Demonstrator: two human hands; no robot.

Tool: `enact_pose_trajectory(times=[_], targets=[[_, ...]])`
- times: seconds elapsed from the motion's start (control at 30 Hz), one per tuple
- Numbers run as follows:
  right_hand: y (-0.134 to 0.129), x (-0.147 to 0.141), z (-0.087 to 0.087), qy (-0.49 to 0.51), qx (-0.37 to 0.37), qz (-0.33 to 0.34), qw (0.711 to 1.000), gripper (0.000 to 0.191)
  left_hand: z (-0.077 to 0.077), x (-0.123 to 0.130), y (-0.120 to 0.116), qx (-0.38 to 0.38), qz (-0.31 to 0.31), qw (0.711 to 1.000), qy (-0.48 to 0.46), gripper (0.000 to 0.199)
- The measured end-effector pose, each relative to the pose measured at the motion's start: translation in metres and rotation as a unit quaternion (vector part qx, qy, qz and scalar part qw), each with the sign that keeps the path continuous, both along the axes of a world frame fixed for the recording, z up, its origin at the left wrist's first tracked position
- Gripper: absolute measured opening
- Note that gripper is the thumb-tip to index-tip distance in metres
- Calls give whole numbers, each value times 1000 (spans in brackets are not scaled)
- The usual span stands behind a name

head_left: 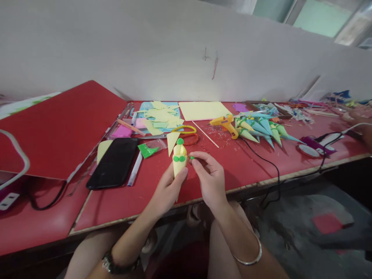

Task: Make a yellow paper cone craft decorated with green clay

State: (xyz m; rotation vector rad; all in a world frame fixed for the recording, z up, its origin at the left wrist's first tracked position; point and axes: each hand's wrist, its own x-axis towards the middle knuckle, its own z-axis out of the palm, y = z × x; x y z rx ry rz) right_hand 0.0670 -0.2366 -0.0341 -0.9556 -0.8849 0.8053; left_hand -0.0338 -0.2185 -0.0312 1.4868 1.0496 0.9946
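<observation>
My left hand is closed around a pale yellow paper cone, held upright near the table's front edge. Yellow swirled clay fills the cone's top, with a green ball on its peak and green ovals along the rim. Just right of the cone, my right hand pinches a small piece of green clay between thumb and finger. Behind the cone lie a cut yellow paper piece and scissors with yellow and red handles. An open packet of green clay rests to the left.
A black phone and a white pen lie left. A yellow glue gun stands beside a pile of blue and yellow cones. Its cable crosses the table edge. A co-worker's hand shows far right.
</observation>
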Motion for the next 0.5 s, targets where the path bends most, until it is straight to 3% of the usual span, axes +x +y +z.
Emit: enact_pose_trajectory(times=[0.13,0.3,0.5], targets=[[1,2,0,-5,13,3,1000,11,2,1,0,-47,-32,998,-38,30],[-1,5,5,-73,36,-7,997,11,2,2,0,-28,-27,999,-28,29],[-1,5,3,-71,38,24,997,12,3,1,-1,-4,-47,998,-31,26]])
